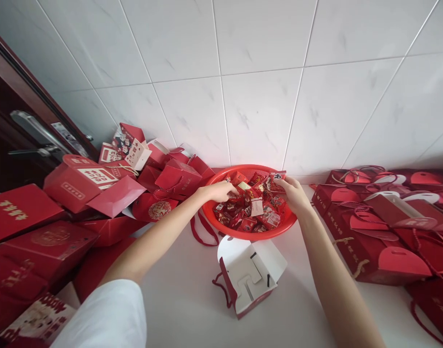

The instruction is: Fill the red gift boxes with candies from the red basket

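A round red plastic basket [216, 223] stands against the tiled wall, with several small red packets [270, 217] inside. My left hand [223, 191] reaches over its left side, fingers bent down and together at the packets; what they pinch, if anything, is too small to name. At the right rim, my right hand [291, 193] is closed on a red packet [275, 182] with dark and white print. In front of the basket lies an open gift box [248, 275], white inside and red outside, its flaps spread and a dark red cord handle at its left.
Many red gift boxes [181, 176] are heaped at the left. Rows of red boxes [366, 251] with cord handles stand at the right. White tiles [258, 111] rise behind the white tabletop [185, 299]. A door handle [40, 133] shows at the far left.
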Available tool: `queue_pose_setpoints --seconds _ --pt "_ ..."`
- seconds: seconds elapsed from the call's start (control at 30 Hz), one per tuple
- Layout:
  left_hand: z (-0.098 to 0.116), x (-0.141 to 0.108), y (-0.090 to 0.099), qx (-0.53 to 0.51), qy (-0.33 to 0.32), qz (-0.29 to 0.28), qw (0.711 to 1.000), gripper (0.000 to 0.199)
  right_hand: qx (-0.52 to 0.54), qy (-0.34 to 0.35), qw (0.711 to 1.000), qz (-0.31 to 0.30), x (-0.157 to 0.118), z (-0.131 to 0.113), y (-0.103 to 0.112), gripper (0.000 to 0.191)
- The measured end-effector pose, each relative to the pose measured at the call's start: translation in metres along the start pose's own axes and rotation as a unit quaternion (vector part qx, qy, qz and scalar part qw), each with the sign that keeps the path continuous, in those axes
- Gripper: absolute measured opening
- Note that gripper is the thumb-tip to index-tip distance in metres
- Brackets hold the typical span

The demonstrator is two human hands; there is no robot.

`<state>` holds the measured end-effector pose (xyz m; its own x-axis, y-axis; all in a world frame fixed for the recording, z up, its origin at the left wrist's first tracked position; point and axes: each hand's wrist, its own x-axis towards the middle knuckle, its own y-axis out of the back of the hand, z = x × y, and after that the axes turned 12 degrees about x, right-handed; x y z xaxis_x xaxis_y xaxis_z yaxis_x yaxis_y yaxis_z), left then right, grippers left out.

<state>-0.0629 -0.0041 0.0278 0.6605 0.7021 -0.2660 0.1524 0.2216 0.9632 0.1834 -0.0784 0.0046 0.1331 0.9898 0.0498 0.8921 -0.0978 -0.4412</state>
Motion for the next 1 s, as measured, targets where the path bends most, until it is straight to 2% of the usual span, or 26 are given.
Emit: queue_pose_setpoints --seconds 0.1,0.23,0.3,0.43,0.53,0.6,0.7,0.77,0.87,1.0 --pt "-0.003 -0.003 0.006 0.006 0.008 0.036 0.999 0.054 0.000 -0.002 1.000 -0.003 0.000 0.000 0.000 0.028" --pt "-0.003 -0.011 0.013 -0.085 -0.012 0.041 0.995 0.037 0.000 -0.003 1.000 -0.005 0.000 0.000 0.000 0.027" --pt "0.003 -0.015 0.011 -0.141 -0.057 -0.001 0.988 0.028 0.000 -0.003 1.000 -0.006 0.000 0.000 0.000 0.026" --pt "0.030 -0.017 -0.002 -0.198 -0.180 -0.174 0.948 0.028 -0.001 -0.002 1.000 0.001 0.000 0.000 0.001 0.026" --pt "0.051 -0.015 -0.012 -0.144 -0.156 -0.240 0.947 0.039 -0.001 0.000 1.000 0.003 -0.001 0.000 0.000 0.027" --pt "0.057 -0.013 -0.011 -0.075 -0.109 -0.224 0.966 0.051 0.003 0.001 1.000 0.002 -0.002 -0.001 -0.001 0.028" --pt "0.053 -0.009 -0.004 0.012 -0.046 -0.142 0.989 0.067 0.010 0.000 1.000 0.003 -0.004 -0.002 -0.003 0.027" --pt "0.043 -0.005 0.002 0.013 -0.030 -0.092 0.995 0.071 0.010 -0.002 1.000 0.004 -0.005 -0.003 -0.004 0.026" --pt "0.025 -0.002 0.006 -0.019 -0.021 -0.050 0.998 0.068 0.013 -0.007 1.000 0.001 -0.005 -0.004 -0.004 0.026" --pt "0.015 -0.002 0.005 -0.017 -0.002 -0.030 0.999 0.063 0.011 -0.007 1.000 -0.001 -0.005 -0.005 -0.004 0.027"
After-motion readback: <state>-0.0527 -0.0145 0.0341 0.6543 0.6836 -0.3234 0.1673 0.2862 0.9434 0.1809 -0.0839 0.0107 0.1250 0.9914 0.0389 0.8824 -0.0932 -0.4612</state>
